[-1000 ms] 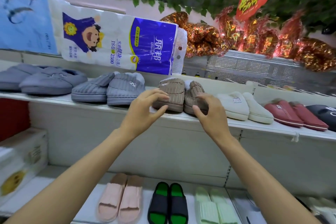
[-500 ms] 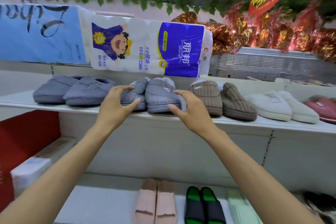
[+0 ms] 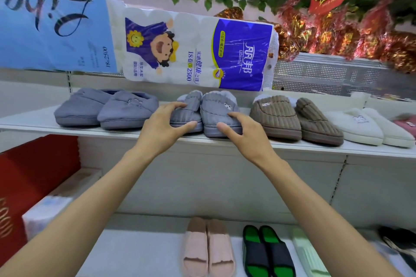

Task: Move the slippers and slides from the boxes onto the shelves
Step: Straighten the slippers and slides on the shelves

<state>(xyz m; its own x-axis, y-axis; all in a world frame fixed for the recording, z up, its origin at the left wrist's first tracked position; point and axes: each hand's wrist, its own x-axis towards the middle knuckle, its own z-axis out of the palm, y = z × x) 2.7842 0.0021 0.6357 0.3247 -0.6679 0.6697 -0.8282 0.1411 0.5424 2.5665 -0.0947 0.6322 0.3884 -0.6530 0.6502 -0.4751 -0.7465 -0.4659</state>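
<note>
A pair of grey ribbed slippers (image 3: 216,108) sits toes-out in the middle of the upper white shelf (image 3: 292,145). My left hand (image 3: 164,128) curls around the toe of the left slipper, thumb under its front. My right hand (image 3: 240,132) grips the toe of the right slipper the same way. To the left lies a smooth grey pair (image 3: 105,111). To the right stand a brown ribbed pair (image 3: 292,119) and a cream fluffy pair (image 3: 369,128). No box shows in this view.
Toilet-paper packs (image 3: 193,51) lie above the slippers. The lower shelf (image 3: 135,252) holds pink slides (image 3: 208,252), black-and-green slides (image 3: 266,252) and a pale green pair (image 3: 308,254). A red carton (image 3: 29,177) stands at the left. Foil-wrapped items and leaves hang overhead.
Both hands left the brown ribbed pair and moved left to the grey ribbed pair, closing on its toes. The view shifted left with them.
</note>
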